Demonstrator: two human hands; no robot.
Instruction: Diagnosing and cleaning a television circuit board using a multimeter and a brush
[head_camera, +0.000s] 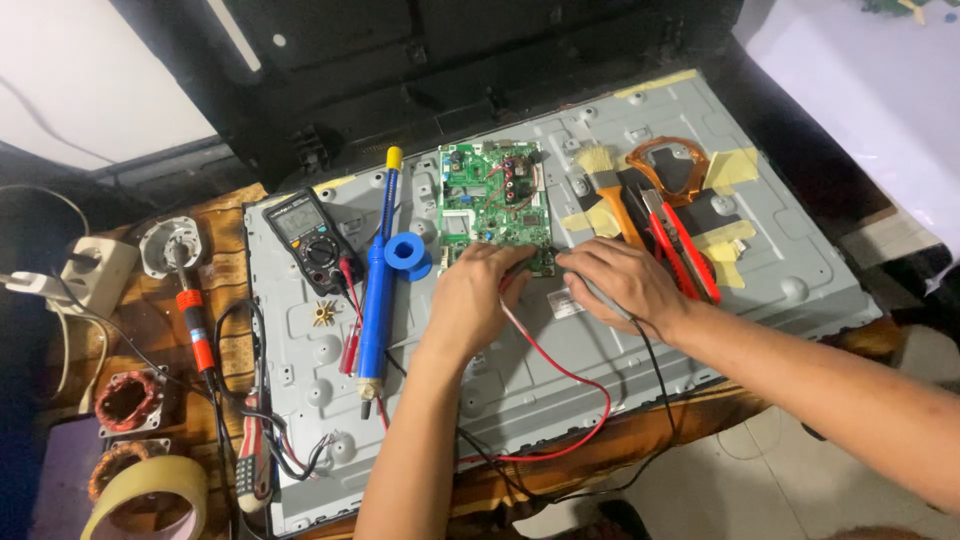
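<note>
Metal back panel (620, 330): grey sheet filling the middle of the frame, lying flat on a wooden table (230, 215).
Circuit board (495, 205): green, upper middle of the frame, screwed flat onto the panel, crowded with small parts.
Left hand (478, 295): fingers closed on the red probe lead (560, 375), tip at the board's lower edge.
Right hand (620, 280): fingers closed on the black probe lead (655, 370), just right of the left hand, also at the lower edge.
Multimeter (310, 240): dark, left of the board, display facing up.
Step, as judged: probing test points on the board.
Next move, as judged: calls for steady tips and a glance left to the display.
</note>
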